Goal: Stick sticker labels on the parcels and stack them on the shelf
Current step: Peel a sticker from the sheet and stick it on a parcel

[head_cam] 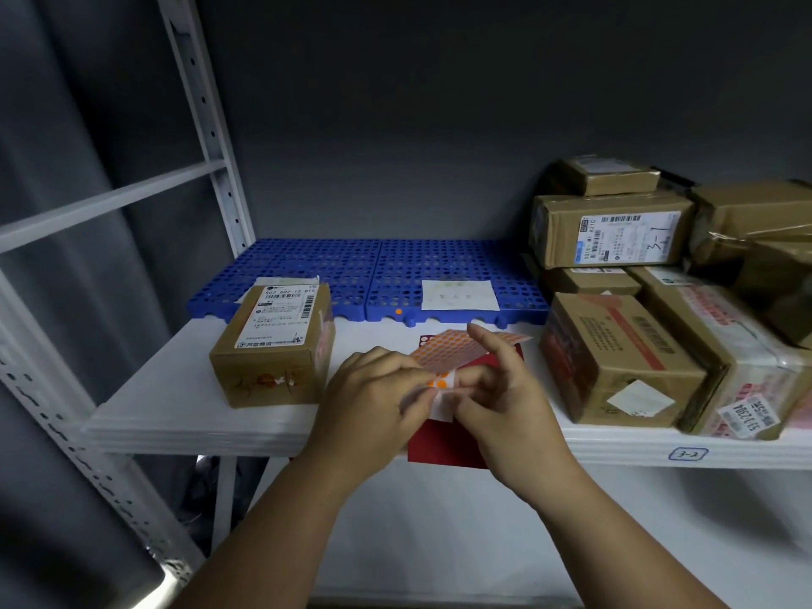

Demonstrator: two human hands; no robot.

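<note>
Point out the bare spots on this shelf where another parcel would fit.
Free: the blue perforated mat behind the lone parcel, left of the white sheet, and the white shelf board left of that parcel. Crowded: the right end, filled by stacked parcels; the front middle, where both hands hold the orange dot sticker sheet.

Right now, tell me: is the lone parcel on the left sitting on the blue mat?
No, the lone parcel stands on the white shelf, in front of the blue mat.
</note>
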